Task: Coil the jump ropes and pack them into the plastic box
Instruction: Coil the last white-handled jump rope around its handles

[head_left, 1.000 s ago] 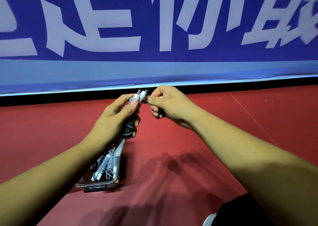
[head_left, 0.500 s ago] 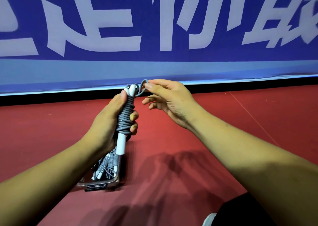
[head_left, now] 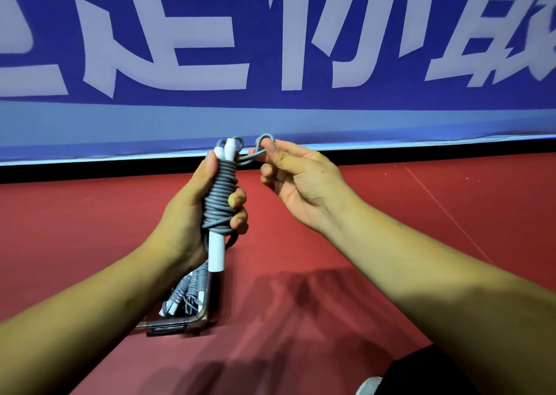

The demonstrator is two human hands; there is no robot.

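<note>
My left hand [head_left: 192, 214] grips a jump rope [head_left: 219, 196] upright: grey cord wound tightly round its two white handles, whose tips stick out above my thumb. The last loop of grey cord [head_left: 264, 142] runs from the top of the bundle to the right, where my right hand [head_left: 294, 178] pinches it between thumb and forefinger. Below my left hand a clear plastic box [head_left: 192, 322] lies on the red floor, holding several coiled grey ropes with white handles; my left forearm covers its left part.
A blue banner [head_left: 270, 63] with large white characters stands along the far side, with a black strip at its foot. Red floor [head_left: 391, 229] stretches to the right of the box. A dark knee and a white shoe tip [head_left: 370, 387] show at the bottom right.
The bundle has turned upright in my left hand. My right hand has moved right from the handle tips, drawing a loop of cord out from the top.
</note>
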